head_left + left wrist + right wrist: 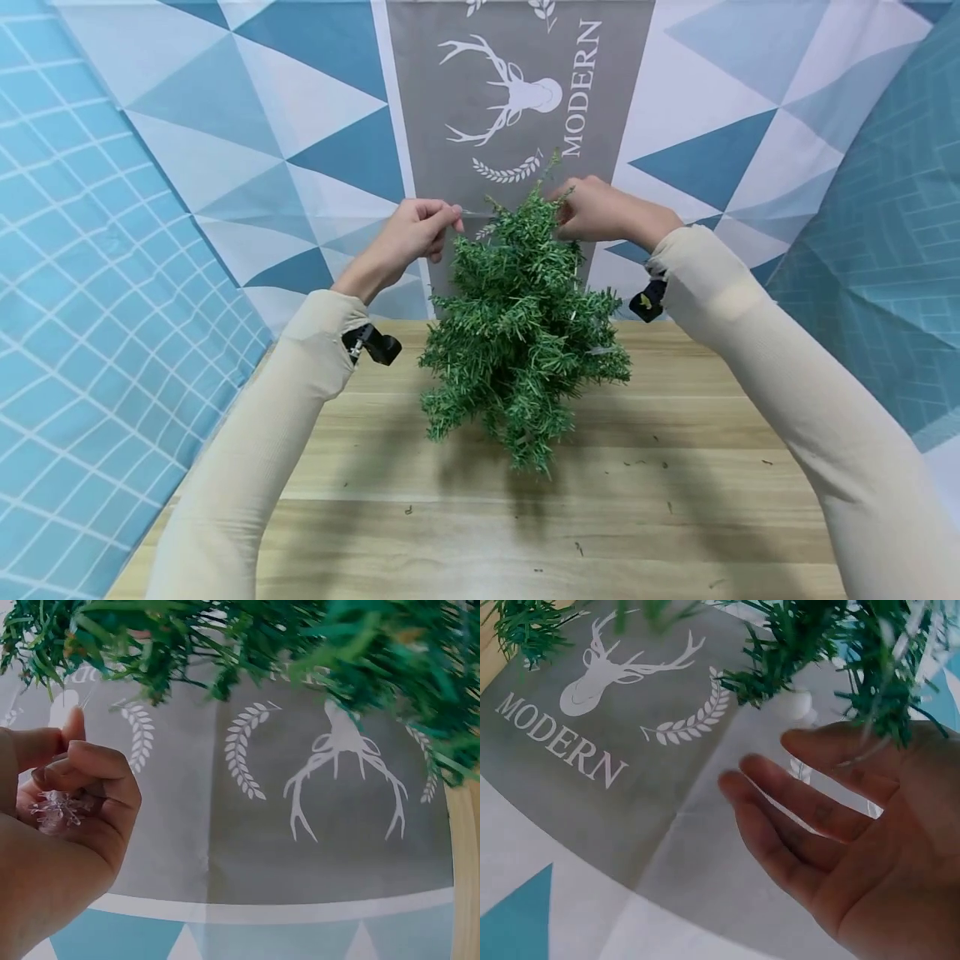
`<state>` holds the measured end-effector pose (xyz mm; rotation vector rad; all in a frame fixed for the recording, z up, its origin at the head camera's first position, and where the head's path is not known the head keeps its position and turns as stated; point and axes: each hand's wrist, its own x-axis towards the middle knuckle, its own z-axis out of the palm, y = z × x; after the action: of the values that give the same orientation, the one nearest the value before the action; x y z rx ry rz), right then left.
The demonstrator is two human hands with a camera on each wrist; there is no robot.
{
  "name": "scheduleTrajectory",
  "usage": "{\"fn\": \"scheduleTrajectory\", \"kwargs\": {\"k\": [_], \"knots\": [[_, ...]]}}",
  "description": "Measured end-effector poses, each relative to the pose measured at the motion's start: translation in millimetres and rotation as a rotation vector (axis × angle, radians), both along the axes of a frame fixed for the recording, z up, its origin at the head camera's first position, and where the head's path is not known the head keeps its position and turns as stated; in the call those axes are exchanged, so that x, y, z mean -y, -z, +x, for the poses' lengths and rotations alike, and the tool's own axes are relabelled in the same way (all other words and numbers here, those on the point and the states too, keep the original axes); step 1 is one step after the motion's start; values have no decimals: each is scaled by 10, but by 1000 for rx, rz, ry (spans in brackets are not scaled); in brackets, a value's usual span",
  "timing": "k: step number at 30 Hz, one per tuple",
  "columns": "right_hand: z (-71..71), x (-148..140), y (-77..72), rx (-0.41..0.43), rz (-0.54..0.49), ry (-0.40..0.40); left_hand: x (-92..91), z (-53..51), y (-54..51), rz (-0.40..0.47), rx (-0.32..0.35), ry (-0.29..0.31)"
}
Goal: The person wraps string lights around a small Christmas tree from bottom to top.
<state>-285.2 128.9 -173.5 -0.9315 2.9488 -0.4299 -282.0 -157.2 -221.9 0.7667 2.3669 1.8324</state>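
Observation:
A small green artificial Christmas tree (525, 308) stands between my hands. My left hand (416, 229) is left of its upper part, thumb and index finger pinched together. A thin clear thread (480, 214) runs from those fingertips toward the tree. In the left wrist view, a clear snowflake ornament (60, 808) lies within the curled fingers of that hand. My right hand (603, 212) is at the right of the treetop, its fingertips hidden by foliage in the head view. The right wrist view shows its fingers loosely bent beside the branches (780, 660), with nothing visibly gripped.
The tree stands on a light wooden table (375, 467), where several dark bits of debris lie. Behind hangs a patterned cloth (315, 108) with a grey deer-print panel. Blue cloths (82, 275) flank both sides. A small black camera (372, 344) sits at each wrist.

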Motion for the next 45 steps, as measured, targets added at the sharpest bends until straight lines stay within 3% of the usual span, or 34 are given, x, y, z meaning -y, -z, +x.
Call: {"fn": "scheduleTrajectory", "kwargs": {"k": [3, 7, 11, 14, 21, 30, 37, 40, 45], "knots": [[-12, -157, 5, 53, -51, -15, -15, -6, 55, -60, -5, 2], [-24, -282, 65, 185, -133, -23, -43, -32, 122, -111, 0, 32], [-19, -291, 212, 265, -148, -53, -6, -37, 183, -130, 8, -14], [0, -299, 303, 278, -197, -53, 86, -25, 219, -142, 11, -53], [65, -356, 353, 325, -389, 0, 291, 52, 285, -50, 43, -107], [120, -475, 505, 466, -431, -120, 484, 182, 444, 56, 24, -150], [176, -463, 626, 352, -375, -100, 609, 297, 515, 161, 1, -248], [202, -437, 630, 316, -393, -95, 627, 440, 539, 190, -21, -261], [281, -418, 595, 196, -420, -52, 573, 754, 586, 170, -117, -238]]}}
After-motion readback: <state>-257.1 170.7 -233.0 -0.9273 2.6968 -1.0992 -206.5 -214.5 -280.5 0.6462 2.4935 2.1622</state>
